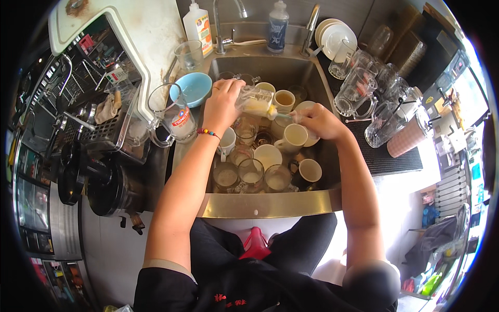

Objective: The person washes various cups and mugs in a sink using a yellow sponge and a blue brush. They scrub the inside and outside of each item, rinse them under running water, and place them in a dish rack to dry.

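My left hand grips a clear drinking glass, tilted on its side above the sink. In my right hand is the pale green handle of a bottle brush, whose yellowish sponge head reaches into the glass mouth. Below both hands the steel basin holds several cups and glasses. Among them are a white mug, a cup with brown liquid, a white cup and a dark mug with a white inside. Some glasses hold cloudy liquid.
A blue bowl and a large beer mug stand left of the basin. Behind are faucets, a white pump bottle and a squeeze bottle. Glass mugs, stacked plates and a pink tumbler crowd the right-hand mat.
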### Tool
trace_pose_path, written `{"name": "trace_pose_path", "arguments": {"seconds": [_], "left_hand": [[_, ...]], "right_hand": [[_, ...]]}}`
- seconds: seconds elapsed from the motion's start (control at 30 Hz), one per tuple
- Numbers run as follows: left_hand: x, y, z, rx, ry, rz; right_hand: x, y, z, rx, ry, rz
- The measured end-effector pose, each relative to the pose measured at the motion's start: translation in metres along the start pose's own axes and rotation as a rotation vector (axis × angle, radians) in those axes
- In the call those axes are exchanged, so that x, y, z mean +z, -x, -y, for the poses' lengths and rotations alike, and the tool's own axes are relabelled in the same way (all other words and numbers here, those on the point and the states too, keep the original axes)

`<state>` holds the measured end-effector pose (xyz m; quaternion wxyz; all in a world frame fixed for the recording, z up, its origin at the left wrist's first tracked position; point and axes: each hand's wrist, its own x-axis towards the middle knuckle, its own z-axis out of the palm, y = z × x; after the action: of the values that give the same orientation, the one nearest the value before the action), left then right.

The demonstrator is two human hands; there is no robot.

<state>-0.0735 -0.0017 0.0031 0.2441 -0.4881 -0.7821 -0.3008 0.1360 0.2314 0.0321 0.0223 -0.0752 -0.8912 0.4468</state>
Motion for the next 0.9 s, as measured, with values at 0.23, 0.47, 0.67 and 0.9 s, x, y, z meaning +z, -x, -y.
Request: {"name": "trace_pose_path", "arguments": {"seconds": [0.23, 0.47, 0.67, 0.9], "left_hand": [[-0.001, 0.001, -0.001, -0.048, 0.063, 0.044], [-0.003, -0.001, -0.003, 0.139, 0.174, 0.106], [-0.001, -0.002, -0.009, 0.2, 0.155, 0.108], [-0.004, -0.004, -0.01, 0.199, 0.128, 0.048]], "right_hand": [[0.008, -0.003, 0.006, 0.021, 0.089, -0.191], [0.053, -0.013, 0.011, -0.263, 0.414, -0.487], [0.055, -0.014, 0.012, -0.076, 0.084, -0.113], [0.065, -0.019, 0.015, 0.087, 0.035, -0.361]]}}
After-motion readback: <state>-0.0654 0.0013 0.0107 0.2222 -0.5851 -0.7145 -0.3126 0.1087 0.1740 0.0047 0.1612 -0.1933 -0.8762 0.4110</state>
